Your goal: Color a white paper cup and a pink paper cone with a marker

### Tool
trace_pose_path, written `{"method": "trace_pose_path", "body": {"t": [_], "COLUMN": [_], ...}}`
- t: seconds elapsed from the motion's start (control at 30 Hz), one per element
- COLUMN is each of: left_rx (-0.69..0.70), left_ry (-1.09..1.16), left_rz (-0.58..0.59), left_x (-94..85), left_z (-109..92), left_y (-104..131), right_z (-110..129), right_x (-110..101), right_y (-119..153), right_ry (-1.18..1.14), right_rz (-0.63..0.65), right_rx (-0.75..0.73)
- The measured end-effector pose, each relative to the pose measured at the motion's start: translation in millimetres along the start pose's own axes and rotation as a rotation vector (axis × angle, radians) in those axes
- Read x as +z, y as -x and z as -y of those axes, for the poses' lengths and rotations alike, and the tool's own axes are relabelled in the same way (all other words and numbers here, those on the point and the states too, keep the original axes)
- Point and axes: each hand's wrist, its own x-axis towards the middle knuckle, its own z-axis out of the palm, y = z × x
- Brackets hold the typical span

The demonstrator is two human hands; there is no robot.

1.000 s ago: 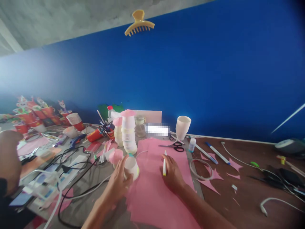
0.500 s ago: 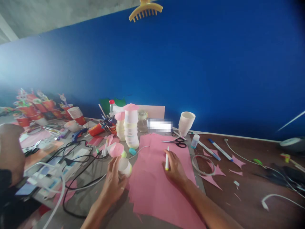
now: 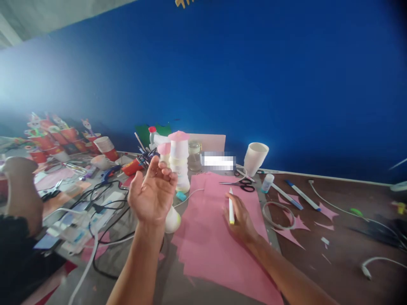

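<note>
My left hand (image 3: 152,192) is raised, palm up with its fingers loosely curled, and holds nothing. Behind it a white paper cup (image 3: 172,220) with a yellowish rim stands on the table, partly hidden by the hand. My right hand (image 3: 240,218) rests over a stack of pink paper (image 3: 216,254). Between its thumb and fingers is a white marker (image 3: 231,207) with a yellow end, held nearly upright. Black-handled scissors (image 3: 243,184) lie on the paper just beyond that hand. Stacked paper cups with a pink top (image 3: 179,159) stand behind my left hand.
At the back right stand a white cup (image 3: 256,156) and a small glue bottle (image 3: 267,183). Blue-capped markers (image 3: 303,196), a cable coil (image 3: 279,215) and pink scraps lie to the right. Tangled cables and a power strip (image 3: 85,228) fill the left, beside another person's arm (image 3: 22,188).
My left hand has left the paper cup, lifted and turned palm up. My right hand keeps the marker over the pink paper. The whole view has shifted slightly.
</note>
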Motion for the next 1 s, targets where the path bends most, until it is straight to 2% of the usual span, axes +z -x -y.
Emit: {"method": "trace_pose_path", "body": {"t": [0.07,0.17,0.27,0.4,0.53,0.6,0.83,1.0], "left_rx": [-0.018,-0.039,-0.029,0.031,0.074,0.081,0.076,0.011], "left_ry": [0.192,0.387,0.448,0.418,0.327,0.323,0.337,0.389], "left_rz": [0.027,0.040,0.054,0.094,0.110,0.113,0.102,0.050], "left_x": [21.2,45.0,62.0,76.2,80.8,79.5,66.2,65.9], "left_z": [0.8,10.5,25.8,45.8,57.7,59.5,62.3,69.3], "left_y": [-12.2,-20.8,-24.7,-27.9,-29.8,-31.6,-40.1,-40.0], "right_z": [8.7,27.5,53.1,90.8,114.7,119.8,124.2,126.0], "right_x": [-6.9,-17.4,-22.8,-24.5,-26.6,-28.4,-23.7,-21.3], "right_y": [-2.1,-3.6,-2.5,0.4,0.9,0.3,6.3,9.0], "right_ry": [-0.056,-0.253,-0.481,-0.775,-1.146,-1.227,-1.220,-1.169], "right_rz": [-0.023,0.051,0.152,0.353,0.412,0.419,0.452,0.425], "right_rx": [0.060,0.054,-0.051,0.067,0.390,0.474,0.581,0.586]}}
